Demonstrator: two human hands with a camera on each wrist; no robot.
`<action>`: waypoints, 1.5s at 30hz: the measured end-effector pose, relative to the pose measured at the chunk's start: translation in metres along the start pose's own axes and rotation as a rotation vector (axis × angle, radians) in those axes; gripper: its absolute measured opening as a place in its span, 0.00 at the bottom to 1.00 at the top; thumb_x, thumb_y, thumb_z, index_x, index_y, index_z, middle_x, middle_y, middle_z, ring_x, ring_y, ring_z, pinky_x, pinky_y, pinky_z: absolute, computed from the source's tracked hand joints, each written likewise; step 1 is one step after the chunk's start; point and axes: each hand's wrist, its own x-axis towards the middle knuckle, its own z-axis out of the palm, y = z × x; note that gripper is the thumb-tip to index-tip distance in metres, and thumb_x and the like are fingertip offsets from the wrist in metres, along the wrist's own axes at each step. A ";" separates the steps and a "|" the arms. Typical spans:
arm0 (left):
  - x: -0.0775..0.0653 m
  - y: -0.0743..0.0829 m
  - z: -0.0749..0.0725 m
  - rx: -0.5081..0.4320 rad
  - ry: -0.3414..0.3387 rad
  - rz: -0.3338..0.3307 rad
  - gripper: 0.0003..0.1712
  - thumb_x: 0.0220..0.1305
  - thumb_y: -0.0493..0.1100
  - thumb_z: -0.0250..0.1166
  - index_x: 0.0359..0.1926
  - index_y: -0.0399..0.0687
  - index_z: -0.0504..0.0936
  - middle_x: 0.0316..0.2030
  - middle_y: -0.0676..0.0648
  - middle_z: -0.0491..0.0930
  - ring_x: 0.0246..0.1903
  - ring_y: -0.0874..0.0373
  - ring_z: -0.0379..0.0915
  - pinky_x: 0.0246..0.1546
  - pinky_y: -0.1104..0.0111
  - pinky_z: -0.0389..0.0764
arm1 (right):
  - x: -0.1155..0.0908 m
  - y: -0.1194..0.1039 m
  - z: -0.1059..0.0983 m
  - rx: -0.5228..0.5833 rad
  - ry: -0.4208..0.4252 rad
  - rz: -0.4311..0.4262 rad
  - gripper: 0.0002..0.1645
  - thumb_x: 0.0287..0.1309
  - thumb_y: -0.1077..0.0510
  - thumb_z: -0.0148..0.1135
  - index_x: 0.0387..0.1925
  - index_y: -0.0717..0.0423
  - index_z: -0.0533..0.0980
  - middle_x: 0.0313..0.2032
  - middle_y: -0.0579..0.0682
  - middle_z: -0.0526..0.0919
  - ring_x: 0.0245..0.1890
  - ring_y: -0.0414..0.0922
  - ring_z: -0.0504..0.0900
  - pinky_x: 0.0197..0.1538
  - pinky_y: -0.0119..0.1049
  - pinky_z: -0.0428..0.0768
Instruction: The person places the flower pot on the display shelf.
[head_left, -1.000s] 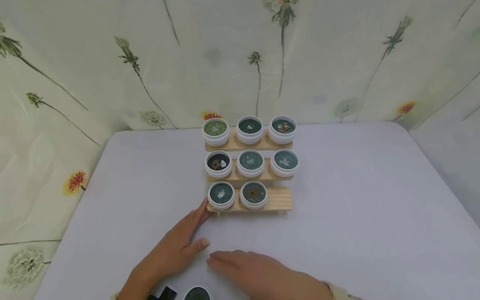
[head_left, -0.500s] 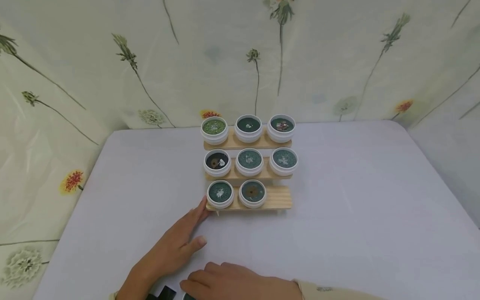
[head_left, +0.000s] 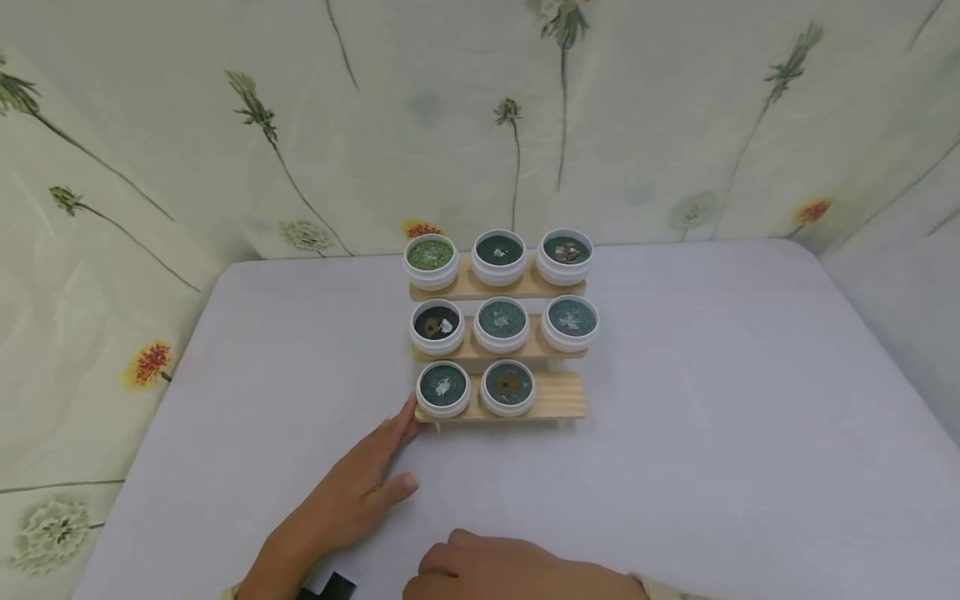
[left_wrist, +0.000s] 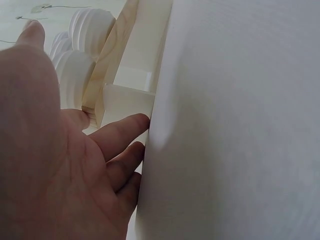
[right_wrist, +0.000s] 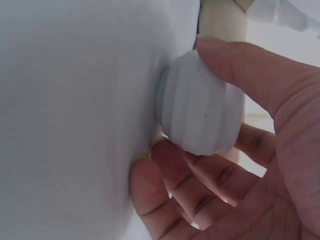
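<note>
My left hand lies at the near left end of a three-step wooden rack. Its fingers, nearly straight in the left wrist view, touch the rack's pale end support close to the cloth. In the right wrist view, my right hand holds a small ribbed white pot between thumb and curled fingers, low by the cloth. From the head view that hand hides the pot. Similar white pots with dark or green tops stand on the rack, among them a front-left pot and a brown-centred pot.
The front step bears two pots at its left and middle, with bare wood at its right. A white cloth covers the table. Behind hangs a flower-print curtain. A black object sits by my left wrist.
My right hand has moved down and left onto the loose pot near the front edge, closed round it, then shifted slightly right. My left hand stays at the rack's end.
</note>
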 end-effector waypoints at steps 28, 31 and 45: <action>0.000 0.004 0.001 0.053 -0.019 -0.045 0.52 0.76 0.53 0.63 0.86 0.56 0.39 0.75 0.56 0.67 0.79 0.49 0.51 0.75 0.45 0.56 | -0.102 0.045 -0.095 0.256 0.480 0.690 0.43 0.50 0.53 0.85 0.66 0.42 0.73 0.55 0.35 0.78 0.43 0.37 0.78 0.41 0.31 0.84; 0.000 0.004 0.001 0.052 -0.021 -0.046 0.52 0.76 0.53 0.63 0.86 0.55 0.39 0.75 0.56 0.67 0.79 0.50 0.51 0.75 0.46 0.56 | -0.104 0.052 -0.096 0.222 0.552 0.698 0.44 0.50 0.53 0.85 0.67 0.45 0.73 0.55 0.38 0.78 0.42 0.37 0.78 0.39 0.31 0.84; 0.000 0.003 0.001 0.064 -0.023 -0.049 0.53 0.75 0.52 0.64 0.86 0.57 0.38 0.75 0.57 0.67 0.79 0.50 0.51 0.75 0.46 0.56 | -0.105 0.067 -0.095 0.145 0.647 0.847 0.46 0.53 0.53 0.84 0.69 0.56 0.70 0.56 0.49 0.79 0.50 0.43 0.77 0.42 0.31 0.84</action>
